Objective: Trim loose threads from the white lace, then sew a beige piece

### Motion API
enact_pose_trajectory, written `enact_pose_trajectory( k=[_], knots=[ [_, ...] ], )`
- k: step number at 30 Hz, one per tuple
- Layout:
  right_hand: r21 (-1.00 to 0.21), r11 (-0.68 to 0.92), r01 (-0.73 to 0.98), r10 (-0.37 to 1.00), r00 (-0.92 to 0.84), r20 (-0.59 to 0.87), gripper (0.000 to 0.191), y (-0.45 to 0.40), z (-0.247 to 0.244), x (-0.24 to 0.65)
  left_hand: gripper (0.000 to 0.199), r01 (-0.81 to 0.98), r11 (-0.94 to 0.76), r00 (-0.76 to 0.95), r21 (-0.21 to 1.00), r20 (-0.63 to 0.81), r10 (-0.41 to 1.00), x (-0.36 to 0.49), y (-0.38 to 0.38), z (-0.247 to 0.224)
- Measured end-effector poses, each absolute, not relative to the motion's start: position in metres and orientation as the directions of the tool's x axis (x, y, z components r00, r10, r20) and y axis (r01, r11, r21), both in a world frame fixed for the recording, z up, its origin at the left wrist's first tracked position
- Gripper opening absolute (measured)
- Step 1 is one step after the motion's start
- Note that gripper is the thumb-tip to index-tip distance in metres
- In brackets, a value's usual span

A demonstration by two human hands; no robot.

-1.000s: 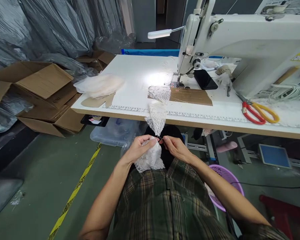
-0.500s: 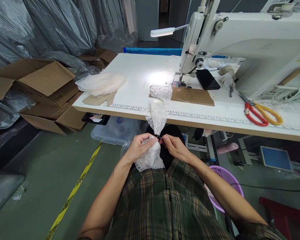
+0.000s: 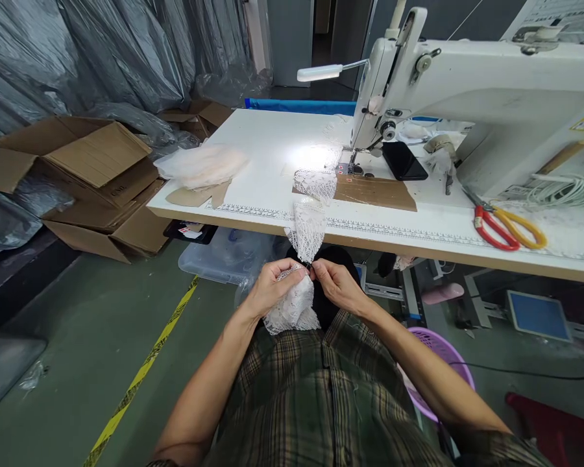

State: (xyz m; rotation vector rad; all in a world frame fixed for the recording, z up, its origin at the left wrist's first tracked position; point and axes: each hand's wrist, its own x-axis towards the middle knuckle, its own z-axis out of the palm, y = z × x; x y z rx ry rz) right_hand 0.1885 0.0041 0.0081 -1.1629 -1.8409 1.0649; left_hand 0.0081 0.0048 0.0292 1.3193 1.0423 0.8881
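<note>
A strip of white lace (image 3: 307,227) runs from the sewing machine's (image 3: 377,97) needle area, over the table's front edge and down to my lap. My left hand (image 3: 271,287) is closed on the lace, thumb and fingers pinching it just below the table edge. Close beside it, my right hand (image 3: 339,284) is pinched around a small, thin dark tool. The tool's tip meets the lace between both hands. Fingers hide most of the tool, so its kind does not show. The lace's lower end lies bunched under my left hand.
Scissors with red and yellow handles (image 3: 509,227) lie on the table's right (image 3: 253,130). A black phone (image 3: 403,161) and brown cardboard strip (image 3: 374,192) lie near the needle. Pale fabric (image 3: 202,165) rests at left. Open cartons (image 3: 97,162) and a purple basket (image 3: 442,347) stand on the floor.
The view has tilted slightly, so the table and machine sit a little lower. Both hands keep their place on the lace; the dark tool shows less between the fingers.
</note>
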Motion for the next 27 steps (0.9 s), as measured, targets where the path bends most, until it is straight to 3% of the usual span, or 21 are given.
enact_pose_trajectory(
  k=[15,19,23,27],
  knots=[
    [-0.898,0.231,0.375,0.943,-0.313,0.112,0.045,-0.002,0.008,0.18,0.027,0.043,0.113,0.289,0.993,-0.12,0.95,0.011,0.003,0.032],
    [-0.962,0.146,0.231,0.933,-0.356,0.056,0.044,-0.011,-0.004,0.181,0.029,0.059,0.116,0.282,0.991,-0.128,0.951,0.012,0.0,0.03],
    [-0.968,0.088,0.235,0.909,-0.416,-0.018,0.039,-0.02,-0.012,0.19,0.03,0.295,-0.001,0.274,0.955,-0.084,0.958,0.006,-0.004,0.013],
    [-0.954,0.093,0.286,0.992,-0.112,0.063,0.044,-0.005,-0.009,0.196,0.031,0.648,-0.254,0.364,0.718,0.001,0.932,-0.004,-0.007,-0.019]
  ],
)
